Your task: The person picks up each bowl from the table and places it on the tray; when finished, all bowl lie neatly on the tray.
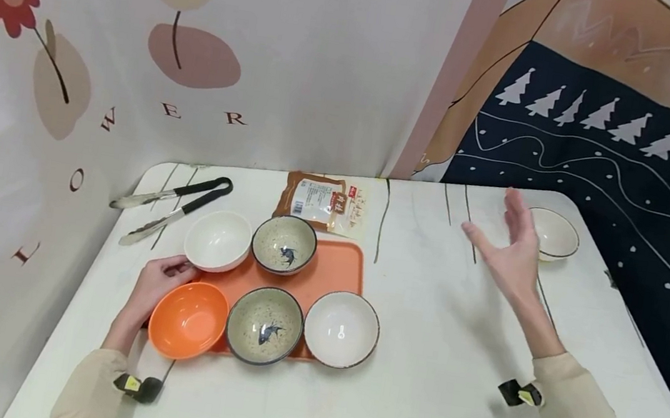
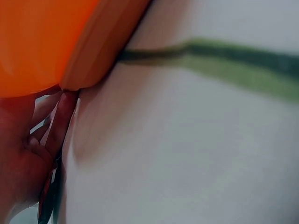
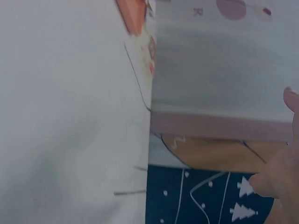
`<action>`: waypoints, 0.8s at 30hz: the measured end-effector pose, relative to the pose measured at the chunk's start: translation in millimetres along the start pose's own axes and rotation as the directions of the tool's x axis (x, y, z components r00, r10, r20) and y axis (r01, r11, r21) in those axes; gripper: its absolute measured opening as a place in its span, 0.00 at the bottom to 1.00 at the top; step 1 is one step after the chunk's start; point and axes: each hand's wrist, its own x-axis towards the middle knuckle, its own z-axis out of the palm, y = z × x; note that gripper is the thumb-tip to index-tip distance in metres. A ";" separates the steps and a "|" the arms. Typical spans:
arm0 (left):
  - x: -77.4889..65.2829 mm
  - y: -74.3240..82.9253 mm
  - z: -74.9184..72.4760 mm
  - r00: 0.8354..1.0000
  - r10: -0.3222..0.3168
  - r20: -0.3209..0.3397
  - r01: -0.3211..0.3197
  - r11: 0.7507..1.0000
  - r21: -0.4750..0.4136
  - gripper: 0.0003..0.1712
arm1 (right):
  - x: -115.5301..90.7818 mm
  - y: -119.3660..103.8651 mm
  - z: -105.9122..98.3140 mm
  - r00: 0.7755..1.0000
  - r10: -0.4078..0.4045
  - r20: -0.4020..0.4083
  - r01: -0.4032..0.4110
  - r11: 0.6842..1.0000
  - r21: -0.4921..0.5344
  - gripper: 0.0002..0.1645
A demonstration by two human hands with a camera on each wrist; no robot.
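Note:
An orange tray (image 1: 336, 267) lies on the table with several bowls on it. My left hand (image 1: 151, 286) grips the tray's left edge, between the white bowl (image 1: 218, 242) and the orange bowl (image 1: 188, 321). In the left wrist view, the orange bowl (image 2: 32, 42) partly covers the hand (image 2: 23, 154), and a digit meets the tray's edge (image 2: 105, 51). Raised over the right side of the table, my right hand (image 1: 513, 254) has its thumb and fingers spread and holds nothing. Close behind it stands a cream dark-rimmed bowl (image 1: 555, 235), partly overlapped by the fingers.
Two speckled bowls with blue fish, one behind (image 1: 284, 241) and one in front (image 1: 265, 329), and a white dark-rimmed bowl (image 1: 341, 329) stand on the tray. Black-handled tongs (image 1: 180, 204) lie back left. A food packet (image 1: 323, 203) lies behind the tray. Printed curtains (image 1: 332, 57) border the table.

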 end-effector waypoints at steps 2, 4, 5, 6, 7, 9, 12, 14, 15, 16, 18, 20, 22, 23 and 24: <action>-0.5 0.5 0.2 1.000 -0.002 0.004 0.002 1.000 0.000 0.29 | 7.9 0.3 -10.1 0.999 0.035 -0.029 -0.036 0.999 -0.016 0.54; -0.7 0.6 0.4 1.000 -0.001 0.002 0.001 1.000 0.001 0.28 | 15.9 1.6 -19.5 0.996 0.065 -0.055 -0.066 0.997 -0.028 0.54; -0.8 0.6 0.4 1.000 -0.001 0.003 0.001 1.000 0.005 0.28 | 19.7 2.9 -24.0 0.995 0.078 -0.066 -0.080 0.996 -0.036 0.54; -0.8 0.5 0.5 1.000 0.001 0.003 -0.001 1.000 0.008 0.28 | 23.2 4.1 -28.3 0.992 0.094 -0.079 -0.098 0.994 -0.050 0.55; -0.7 0.4 0.6 1.000 0.001 0.001 -0.001 1.000 0.009 0.28 | 26.8 5.9 -32.3 0.990 0.108 -0.089 -0.113 0.992 -0.063 0.56; -0.2 0.0 1.1 1.000 0.003 -0.004 -0.002 1.000 0.014 0.28 | 33.4 10.6 -40.0 0.986 0.130 -0.107 -0.140 0.986 -0.090 0.57; -0.4 -0.5 0.8 1.000 0.007 -0.007 -0.007 1.000 0.018 0.28 | 41.6 19.3 -51.8 0.979 0.168 -0.119 -0.183 0.974 -0.134 0.59; -0.3 -0.6 1.0 1.000 0.009 -0.008 -0.009 1.000 0.018 0.27 | 45.4 26.2 -59.7 0.974 0.198 -0.108 -0.213 0.964 -0.156 0.62; -0.4 -0.5 1.1 1.000 0.010 -0.008 -0.010 1.000 0.017 0.27 | 47.0 29.8 -63.3 0.971 0.216 -0.099 -0.230 0.958 -0.171 0.64; -0.4 -0.5 1.2 1.000 0.010 -0.008 -0.010 1.000 0.017 0.27 | 48.3 33.6 -66.7 0.968 0.233 -0.089 -0.246 0.951 -0.189 0.66; -0.5 -0.5 1.2 1.000 0.004 -0.005 -0.004 1.000 0.015 0.27 | 50.2 41.4 -72.4 0.962 0.265 -0.072 -0.274 0.938 -0.211 0.69; -0.7 -0.3 1.1 1.000 -0.005 -0.002 0.005 1.000 0.012 0.27 | 51.7 49.7 -77.0 0.951 0.300 -0.069 -0.308 0.928 -0.209 0.71; -0.7 0.1 1.0 1.000 -0.012 0.003 0.012 1.000 0.008 0.28 | 52.8 58.3 -81.9 0.939 0.337 -0.074 -0.345 0.917 -0.201 0.73; -0.6 0.4 0.9 1.000 -0.014 0.006 0.014 1.000 0.007 0.29 | 52.9 62.6 -84.3 0.931 0.356 -0.079 -0.364 0.910 -0.200 0.73; -0.3 0.7 0.8 1.000 -0.016 0.008 0.016 1.000 0.004 0.29 | 52.9 67.0 -86.9 0.925 0.370 -0.084 -0.379 0.903 -0.200 0.74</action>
